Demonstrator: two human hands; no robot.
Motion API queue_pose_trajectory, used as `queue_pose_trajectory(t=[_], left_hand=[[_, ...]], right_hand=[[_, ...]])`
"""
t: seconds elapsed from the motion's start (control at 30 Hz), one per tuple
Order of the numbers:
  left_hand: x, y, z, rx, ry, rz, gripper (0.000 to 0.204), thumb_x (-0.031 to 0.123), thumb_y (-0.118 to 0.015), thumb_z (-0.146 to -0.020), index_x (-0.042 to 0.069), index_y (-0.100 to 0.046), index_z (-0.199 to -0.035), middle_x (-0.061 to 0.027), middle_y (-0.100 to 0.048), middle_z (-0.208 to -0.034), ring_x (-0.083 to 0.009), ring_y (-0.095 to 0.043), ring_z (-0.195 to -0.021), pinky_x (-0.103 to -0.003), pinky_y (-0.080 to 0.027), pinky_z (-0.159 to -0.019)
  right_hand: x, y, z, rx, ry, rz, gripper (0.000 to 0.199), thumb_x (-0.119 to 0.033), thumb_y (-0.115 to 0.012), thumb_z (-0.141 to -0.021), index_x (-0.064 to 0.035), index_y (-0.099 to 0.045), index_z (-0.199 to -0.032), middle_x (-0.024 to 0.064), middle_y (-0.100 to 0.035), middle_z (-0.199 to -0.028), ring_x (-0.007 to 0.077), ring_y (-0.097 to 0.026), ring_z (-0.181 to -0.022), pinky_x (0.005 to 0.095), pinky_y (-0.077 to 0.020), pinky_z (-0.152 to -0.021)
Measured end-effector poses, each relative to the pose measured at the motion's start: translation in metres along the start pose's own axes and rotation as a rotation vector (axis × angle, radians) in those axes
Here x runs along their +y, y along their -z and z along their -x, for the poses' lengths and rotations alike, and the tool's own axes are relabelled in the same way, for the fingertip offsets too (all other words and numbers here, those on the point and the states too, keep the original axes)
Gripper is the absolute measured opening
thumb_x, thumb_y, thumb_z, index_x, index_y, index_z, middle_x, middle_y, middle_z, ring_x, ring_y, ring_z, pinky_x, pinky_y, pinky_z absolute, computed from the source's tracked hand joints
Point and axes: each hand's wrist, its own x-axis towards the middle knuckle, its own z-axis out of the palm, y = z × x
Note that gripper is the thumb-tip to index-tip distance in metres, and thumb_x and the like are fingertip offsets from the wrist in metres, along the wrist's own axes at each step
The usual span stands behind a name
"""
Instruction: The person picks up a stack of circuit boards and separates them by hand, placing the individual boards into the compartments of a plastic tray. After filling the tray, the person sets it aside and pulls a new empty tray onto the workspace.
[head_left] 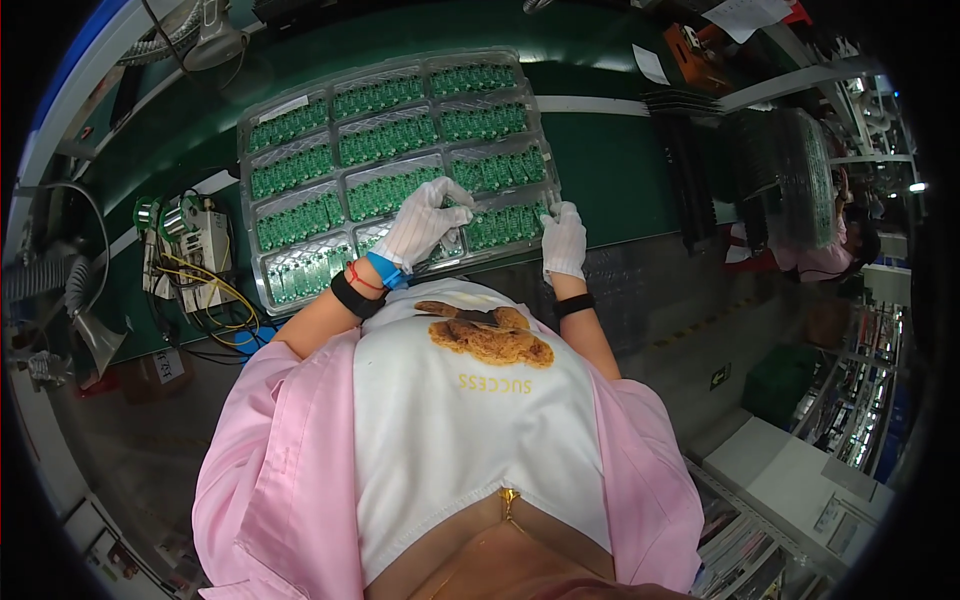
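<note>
A clear plastic tray [262,112] lies on the green work surface, its pockets filled with rows of small green circuit boards [385,138]. My left hand [422,222], in a white glove with a blue strap and a black band at the wrist, rests fingers spread on the boards in the tray's near row. My right hand [564,240], also white-gloved with a black wristband, grips the tray's near right corner. Whether the left fingers pinch a board is hidden.
A test fixture with yellow and black wires [195,262] sits left of the tray. A stack of dark trays [690,160] stands to the right, and beyond it another person in pink [810,255]. White shelving [790,480] lies low right.
</note>
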Motion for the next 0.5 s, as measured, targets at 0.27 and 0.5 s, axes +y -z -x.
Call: queue_pose_trajectory(t=[0.27, 0.5], left_hand=[[-0.006, 0.002, -0.005, -0.045, -0.005, 0.113, 0.013, 0.012, -0.062, -0.085, 0.001, -0.055, -0.088, -0.0050, -0.055, -0.079, -0.0092, -0.053, -0.056, -0.022, -0.047, -0.048], [0.006, -0.013, -0.012, -0.163, -0.089, 0.156, 0.049, 0.031, -0.068, -0.082, 0.000, -0.047, -0.113, -0.0121, -0.056, -0.101, -0.0126, -0.058, -0.064, -0.022, -0.049, -0.051]], right_hand=[[-0.034, 0.033, 0.007, -0.013, 0.048, 0.074, 0.022, -0.018, -0.065, -0.082, -0.0008, -0.062, -0.094, 0.0179, -0.063, -0.095, 0.0315, -0.064, -0.081, 0.0397, -0.0511, -0.069], [-0.101, 0.042, 0.032, -0.295, 0.043, -1.231, 0.029, -0.009, -0.067, -0.076, 0.0045, -0.063, -0.101, 0.0120, -0.067, -0.086, 0.0137, -0.062, -0.075, 0.0295, -0.0495, -0.068]])
